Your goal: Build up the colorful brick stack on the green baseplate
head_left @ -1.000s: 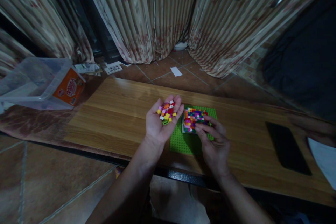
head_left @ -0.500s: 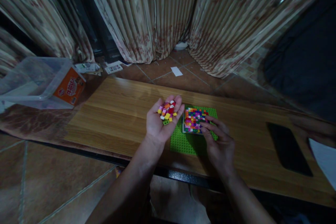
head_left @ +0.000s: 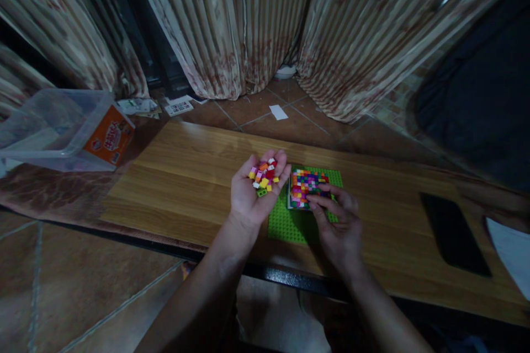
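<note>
My left hand [head_left: 248,193] is palm up and slightly cupped, with a small heap of toy bricks [head_left: 264,175] resting in it. The bricks are yellow, pink, red, orange, white and green. Right of it, a block of many-coloured toy bricks [head_left: 301,181] with a pale edge sits on a green studded baseplate [head_left: 285,226]. Over the block's near right part is my right hand [head_left: 337,218], thumb and index fingertips close together at its top. Whether a brick is between those fingertips I cannot make out. The fingers hide the block's right side.
The baseplate lies on a long wooden table [head_left: 186,176]. A black phone-like slab [head_left: 455,234] and white paper [head_left: 509,251] are at the right. A clear plastic bin [head_left: 53,154] with an orange label stands at the left. Striped curtains [head_left: 232,38] hang behind.
My right hand has shifted left across the brick block, and its thumb and index fingertips have come closer together. My left hand and its bricks have stayed in place.
</note>
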`<state>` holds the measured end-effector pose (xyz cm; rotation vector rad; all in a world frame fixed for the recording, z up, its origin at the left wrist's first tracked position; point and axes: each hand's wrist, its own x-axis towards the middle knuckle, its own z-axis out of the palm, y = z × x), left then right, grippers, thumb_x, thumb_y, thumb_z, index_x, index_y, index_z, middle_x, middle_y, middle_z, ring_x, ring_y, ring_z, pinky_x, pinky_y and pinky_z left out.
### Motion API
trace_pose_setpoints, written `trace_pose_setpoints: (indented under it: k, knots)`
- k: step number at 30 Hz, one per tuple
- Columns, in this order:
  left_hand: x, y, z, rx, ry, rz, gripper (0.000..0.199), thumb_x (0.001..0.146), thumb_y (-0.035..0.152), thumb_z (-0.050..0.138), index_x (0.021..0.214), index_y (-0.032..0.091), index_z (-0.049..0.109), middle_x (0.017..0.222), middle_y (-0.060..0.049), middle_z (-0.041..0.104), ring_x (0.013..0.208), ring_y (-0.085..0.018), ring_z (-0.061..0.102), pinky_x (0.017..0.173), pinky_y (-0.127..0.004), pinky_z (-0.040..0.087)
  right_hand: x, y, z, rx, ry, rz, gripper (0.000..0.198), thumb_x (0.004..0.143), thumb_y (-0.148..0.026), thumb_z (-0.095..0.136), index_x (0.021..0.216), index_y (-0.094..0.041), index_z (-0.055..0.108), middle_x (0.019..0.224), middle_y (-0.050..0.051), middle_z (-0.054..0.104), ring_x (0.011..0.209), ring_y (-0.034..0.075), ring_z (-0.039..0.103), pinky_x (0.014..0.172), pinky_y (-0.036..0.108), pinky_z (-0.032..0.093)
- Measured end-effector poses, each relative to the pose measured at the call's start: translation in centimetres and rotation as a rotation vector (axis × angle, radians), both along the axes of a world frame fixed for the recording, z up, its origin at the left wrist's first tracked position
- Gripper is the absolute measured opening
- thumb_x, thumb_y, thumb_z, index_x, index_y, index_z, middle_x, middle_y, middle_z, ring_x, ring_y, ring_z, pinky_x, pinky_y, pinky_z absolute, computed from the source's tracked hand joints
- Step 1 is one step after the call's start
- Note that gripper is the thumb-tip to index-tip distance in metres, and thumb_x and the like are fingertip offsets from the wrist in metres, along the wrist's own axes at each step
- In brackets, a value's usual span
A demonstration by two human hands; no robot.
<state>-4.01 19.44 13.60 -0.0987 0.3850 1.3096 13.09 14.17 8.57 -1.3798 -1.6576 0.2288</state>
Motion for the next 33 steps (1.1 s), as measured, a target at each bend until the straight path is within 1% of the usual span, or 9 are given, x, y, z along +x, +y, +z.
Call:
trace_pose_setpoints:
  k: [4, 7, 11, 14, 19, 27, 30, 33]
  knots:
    - [0.0, 0.0, -0.1, -0.006, 0.003, 0.002, 0.028, 0.088, 0.027, 0.045, 0.083, 0.010, 0.066, 0.083, -0.009, 0.069, 0.088, -0.018, 0.066, 0.092, -0.036, 0.048, -0.2, 0.0, -0.3, -0.022, 0.032, -0.041, 0.012, 0.082, -0.028, 0.061, 0.087, -0.029, 0.072, 0.114, 0.002, 0.060, 0.109, 0.021, 0.051, 0.097, 0.045, 0.037]
    - [0.0, 0.0, -0.1, -0.013, 0.008, 0.003, 0.027, 0.088, 0.027, 0.045, 0.084, 0.010, 0.066, 0.083, -0.009, 0.069, 0.089, -0.018, 0.065, 0.092, -0.036, 0.048, -0.6, 0.0, -0.3, -0.070, 0.174, -0.078, 0.010, 0.080, -0.028, 0.063, 0.083, -0.028, 0.072, 0.115, 0.002, 0.060, 0.110, 0.022, 0.052, 0.096, 0.046, 0.038]
    - [0.0, 0.0, -0.2, 0.003, 0.012, -0.005, 0.027, 0.088, 0.027, 0.045, 0.082, 0.010, 0.066, 0.086, -0.009, 0.069, 0.088, -0.017, 0.066, 0.093, -0.036, 0.047, -1.2, 0.2, -0.1, -0.137, 0.385, -0.078, 0.009, 0.076, -0.027, 0.066, 0.083, -0.025, 0.072, 0.115, 0.004, 0.060, 0.109, 0.022, 0.055, 0.095, 0.045, 0.041]
    - [0.1, 0.0, -0.3, 0.011, 0.018, -0.010, 0.028, 0.089, 0.027, 0.044, 0.082, 0.010, 0.066, 0.087, -0.009, 0.069, 0.088, -0.017, 0.066, 0.094, -0.036, 0.047, -1.5, 0.3, 0.0, -0.128, 0.465, -0.090, 0.009, 0.074, -0.024, 0.067, 0.082, -0.024, 0.071, 0.113, 0.004, 0.060, 0.109, 0.022, 0.055, 0.096, 0.044, 0.041]
    - [0.2, 0.0, -0.3, 0.011, 0.021, -0.012, 0.030, 0.089, 0.028, 0.043, 0.082, 0.010, 0.066, 0.087, -0.010, 0.069, 0.088, -0.018, 0.066, 0.093, -0.037, 0.048, -1.7, 0.5, 0.0, -0.132, 0.537, -0.073, 0.008, 0.072, -0.020, 0.067, 0.079, -0.023, 0.070, 0.113, 0.004, 0.059, 0.108, 0.021, 0.055, 0.096, 0.043, 0.040]
    - [0.8, -0.4, 0.0, -0.020, 0.031, -0.023, 0.029, 0.089, 0.028, 0.043, 0.082, 0.011, 0.065, 0.084, -0.009, 0.069, 0.086, -0.017, 0.066, 0.092, -0.036, 0.048, -1.8, 0.6, -0.1, -0.128, 0.519, -0.085, 0.007, 0.072, -0.018, 0.065, 0.078, -0.021, 0.068, 0.112, 0.005, 0.059, 0.107, 0.021, 0.054, 0.096, 0.044, 0.040]
    - [1.0, -0.5, -0.1, -0.029, 0.029, -0.052, 0.027, 0.088, 0.027, 0.045, 0.083, 0.011, 0.065, 0.085, -0.009, 0.069, 0.087, -0.017, 0.066, 0.091, -0.036, 0.048, -1.7, 0.5, 0.0, -0.105, 0.434, -0.093, 0.007, 0.074, -0.019, 0.064, 0.078, -0.022, 0.068, 0.111, 0.005, 0.060, 0.106, 0.021, 0.055, 0.095, 0.044, 0.040]
    - [1.2, -0.5, -0.2, -0.029, 0.026, -0.076, 0.026, 0.088, 0.026, 0.045, 0.084, 0.011, 0.066, 0.088, -0.010, 0.069, 0.090, -0.018, 0.065, 0.091, -0.035, 0.048, -1.6, 0.1, 0.4, -0.022, 0.296, -0.117, 0.008, 0.076, -0.022, 0.064, 0.083, -0.024, 0.068, 0.111, 0.004, 0.060, 0.106, 0.022, 0.054, 0.094, 0.045, 0.040]
